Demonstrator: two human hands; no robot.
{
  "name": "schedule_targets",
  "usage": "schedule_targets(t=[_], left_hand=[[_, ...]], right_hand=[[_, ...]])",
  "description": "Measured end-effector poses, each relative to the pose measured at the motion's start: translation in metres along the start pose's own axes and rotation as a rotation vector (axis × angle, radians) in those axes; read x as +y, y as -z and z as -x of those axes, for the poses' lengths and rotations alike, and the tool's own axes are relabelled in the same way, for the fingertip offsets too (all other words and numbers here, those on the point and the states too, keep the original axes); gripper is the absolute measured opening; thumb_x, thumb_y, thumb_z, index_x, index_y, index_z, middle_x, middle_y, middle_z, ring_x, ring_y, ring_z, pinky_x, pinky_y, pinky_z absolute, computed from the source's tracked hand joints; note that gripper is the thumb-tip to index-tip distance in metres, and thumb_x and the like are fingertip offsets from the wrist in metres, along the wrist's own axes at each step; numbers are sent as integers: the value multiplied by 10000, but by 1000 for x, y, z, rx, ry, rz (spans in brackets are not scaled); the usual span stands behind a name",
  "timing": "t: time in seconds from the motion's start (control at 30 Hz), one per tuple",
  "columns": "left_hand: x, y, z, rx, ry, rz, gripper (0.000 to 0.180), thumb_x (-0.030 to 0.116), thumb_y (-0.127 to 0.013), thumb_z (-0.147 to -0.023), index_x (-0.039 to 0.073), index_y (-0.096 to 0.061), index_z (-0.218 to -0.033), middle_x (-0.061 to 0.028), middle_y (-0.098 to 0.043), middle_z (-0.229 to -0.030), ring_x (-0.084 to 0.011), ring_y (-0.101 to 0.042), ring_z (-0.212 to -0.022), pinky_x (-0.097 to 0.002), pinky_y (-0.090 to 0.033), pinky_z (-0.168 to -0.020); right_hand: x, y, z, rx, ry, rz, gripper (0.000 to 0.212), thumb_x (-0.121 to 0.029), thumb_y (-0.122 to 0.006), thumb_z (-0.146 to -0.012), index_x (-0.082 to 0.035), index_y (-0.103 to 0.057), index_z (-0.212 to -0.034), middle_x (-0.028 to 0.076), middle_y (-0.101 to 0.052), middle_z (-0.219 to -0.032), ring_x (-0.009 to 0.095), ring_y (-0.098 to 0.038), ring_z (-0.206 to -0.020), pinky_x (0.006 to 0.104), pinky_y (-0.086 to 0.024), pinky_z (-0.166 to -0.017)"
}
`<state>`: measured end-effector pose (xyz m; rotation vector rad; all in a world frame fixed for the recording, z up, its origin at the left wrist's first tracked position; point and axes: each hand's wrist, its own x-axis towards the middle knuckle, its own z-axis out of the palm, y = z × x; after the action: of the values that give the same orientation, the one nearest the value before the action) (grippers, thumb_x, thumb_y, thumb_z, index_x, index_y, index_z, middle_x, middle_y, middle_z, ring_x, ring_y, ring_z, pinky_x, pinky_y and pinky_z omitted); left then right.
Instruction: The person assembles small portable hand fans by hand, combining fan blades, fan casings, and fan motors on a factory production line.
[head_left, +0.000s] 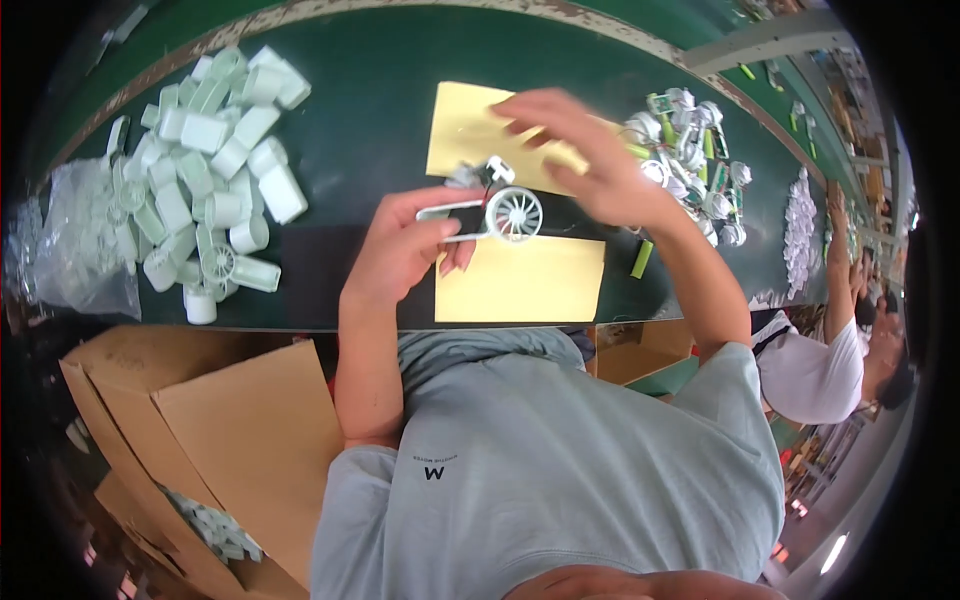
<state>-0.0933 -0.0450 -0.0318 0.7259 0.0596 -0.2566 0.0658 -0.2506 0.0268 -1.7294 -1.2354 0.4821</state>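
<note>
My left hand (pixel 400 240) is closed on the handle end of a pale green plastic fan housing (pixel 515 215), whose round slotted grille points to the right. Just above the grille shows a small white part with dark wires (pixel 497 171); I cannot tell whether it is fixed to the housing. My right hand (pixel 590 155) is raised over the upper yellow sheet (pixel 458 125), slightly smeared by motion, its fingers apart and nothing visible in them. Below the held housing lies another yellow sheet (pixel 520 285).
A big heap of pale green casings (pixel 200 160) covers the left of the dark green table, beside a clear plastic bag (pixel 85 240). Right are wired fan assemblies (pixel 690 165) and a row of small clear parts (pixel 800 235). Cardboard boxes (pixel 250 420) stand below; a co-worker (pixel 815 365) sits right.
</note>
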Motion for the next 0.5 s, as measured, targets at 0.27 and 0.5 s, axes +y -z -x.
schedule_targets(t=[0.27, 0.5], left_hand=[[13, -27, 6, 86, -75, -171, 287, 29, -571, -954, -92, -654, -1201, -102, -672, -787, -115, -588, -598, -223, -395, -492], [-7, -22, -5, 196, -21, -338, 280, 81, -589, -974, -42, -673, -1211, -53, -649, -815, -97, -577, -649, -231, -449, -558]], right_hand=[[1, -3, 10, -202, -225, -343, 399, -3, -683, -868, -37, -594, -1256, 60, -650, -1175, 141, -621, -1042, 246, -518, -773], [-34, 21, 7, 90, -67, 200, 235, -79, -695, -872, 7, -706, -1090, 135, -696, -1073, 240, -671, -902, 336, -528, -792]])
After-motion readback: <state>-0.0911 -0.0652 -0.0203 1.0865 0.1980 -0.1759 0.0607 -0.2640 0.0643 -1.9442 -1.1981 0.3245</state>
